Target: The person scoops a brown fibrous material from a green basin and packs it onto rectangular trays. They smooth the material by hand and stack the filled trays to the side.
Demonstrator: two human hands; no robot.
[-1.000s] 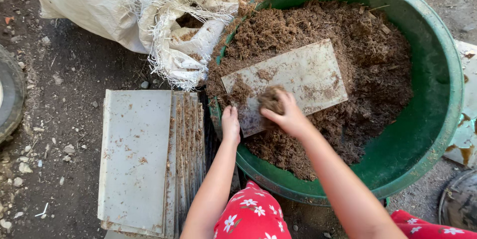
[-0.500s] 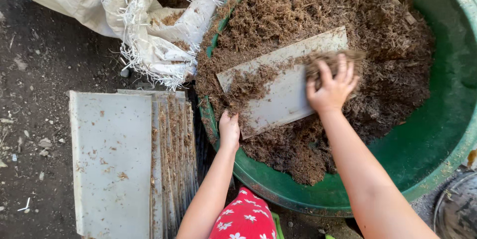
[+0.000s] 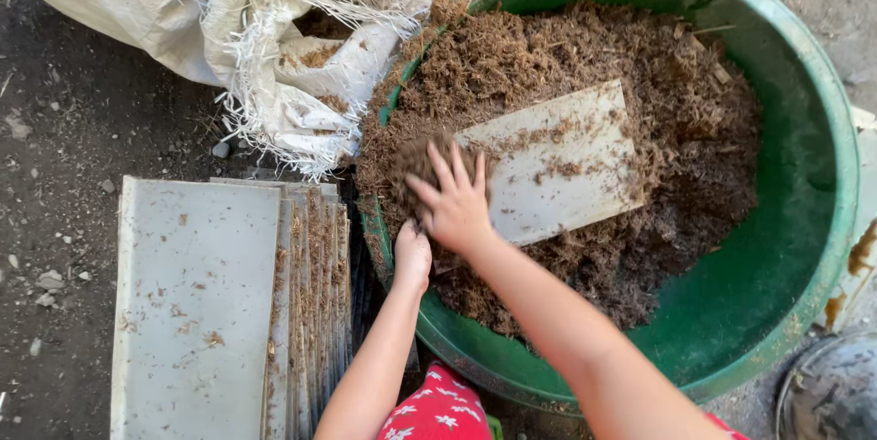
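On the ground at the left lies a stack of flat grey trays (image 3: 196, 312), the ones under the top tray showing as thin edges on its right side. Behind it, a torn white woven sack (image 3: 274, 47) leans against the green tub (image 3: 813, 221). The left hand (image 3: 412, 255) sits at the near rim of the tub, its fingers curled closed, it seems on the lower corner of the grey tray (image 3: 548, 170) that lies tilted on the brown fibrous compost (image 3: 639, 56); the exact grip is hidden by the other hand. Just beside it, the right hand (image 3: 454, 198) lies over the left end of this tray with fingers spread open, pressing a clump of compost (image 3: 420, 161) under the fingertips. To do this well, I judge the left hand should keep the tray steady and low in the heap, while the right hand pushes the material with a flat palm, evenly and slowly, so little falls over the rim.
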